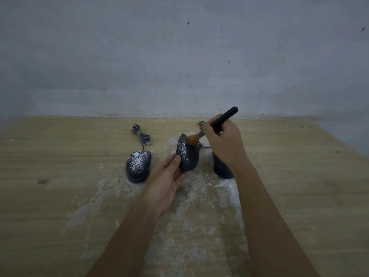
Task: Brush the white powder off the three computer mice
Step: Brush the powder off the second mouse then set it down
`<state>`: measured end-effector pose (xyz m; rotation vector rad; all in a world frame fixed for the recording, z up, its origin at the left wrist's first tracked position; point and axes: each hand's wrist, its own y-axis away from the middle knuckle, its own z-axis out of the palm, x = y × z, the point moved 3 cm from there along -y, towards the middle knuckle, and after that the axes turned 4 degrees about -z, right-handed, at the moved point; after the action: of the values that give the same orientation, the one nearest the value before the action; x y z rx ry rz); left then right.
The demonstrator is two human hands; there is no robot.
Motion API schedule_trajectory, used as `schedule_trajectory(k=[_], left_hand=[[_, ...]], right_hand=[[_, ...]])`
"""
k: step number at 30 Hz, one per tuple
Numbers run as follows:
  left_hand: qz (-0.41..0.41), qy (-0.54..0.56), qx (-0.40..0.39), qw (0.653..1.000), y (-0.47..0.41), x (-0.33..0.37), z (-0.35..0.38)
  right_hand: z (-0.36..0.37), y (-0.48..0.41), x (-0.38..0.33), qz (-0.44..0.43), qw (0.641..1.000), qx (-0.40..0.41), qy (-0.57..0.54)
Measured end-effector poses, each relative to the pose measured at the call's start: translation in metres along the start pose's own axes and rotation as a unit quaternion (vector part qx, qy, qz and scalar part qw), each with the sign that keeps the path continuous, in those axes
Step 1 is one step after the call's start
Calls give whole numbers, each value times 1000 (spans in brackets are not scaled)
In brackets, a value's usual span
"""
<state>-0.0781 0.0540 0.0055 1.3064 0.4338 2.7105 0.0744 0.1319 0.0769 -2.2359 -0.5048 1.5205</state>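
Observation:
Three dark computer mice lie on a wooden table point(60, 160). The left mouse point(138, 165) lies flat, dusted with white powder. My left hand point(166, 176) holds the middle mouse point(187, 154) tilted up on its side, thumb against its powdered face. My right hand point(222, 142) grips the black handle of a brush point(223, 117), whose orange bristles touch the upper part of the middle mouse. The right mouse point(221, 168) sits partly hidden behind my right wrist; no powder shows on its visible part.
White powder point(199, 188) is smeared and scattered over the table in front of the mice. The left mouse's coiled cable with USB plug point(141, 134) lies behind it. A grey wall point(179, 56) rises at the table's far edge.

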Motion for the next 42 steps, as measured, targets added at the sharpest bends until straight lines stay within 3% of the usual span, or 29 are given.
schedule_trajectory(k=[4, 10, 14, 19, 24, 29, 35, 42], left_hand=[[-4, 5, -11, 1000, 2, -2, 2], [-3, 15, -17, 1000, 1, -3, 3], [-5, 9, -21, 1000, 2, -5, 4], [-2, 11, -17, 1000, 2, -5, 4], [-8, 0, -30, 1000, 4, -7, 7], [0, 14, -23, 1000, 3, -6, 5], [0, 2, -18, 1000, 1, -7, 5], [-1, 12, -9, 1000, 1, -5, 3]], right_hand=[[7, 3, -2, -4, 999, -44, 9], [1, -1, 3, 18, 999, 12, -27], [10, 3, -1, 1, 999, -49, -4], [5, -1, -3, 6, 999, 26, -26], [13, 1, -3, 5, 999, -35, 35], [6, -3, -6, 15, 999, 24, -20], [12, 3, -6, 5, 998, -70, 2], [4, -1, -4, 10, 1000, -4, -23]])
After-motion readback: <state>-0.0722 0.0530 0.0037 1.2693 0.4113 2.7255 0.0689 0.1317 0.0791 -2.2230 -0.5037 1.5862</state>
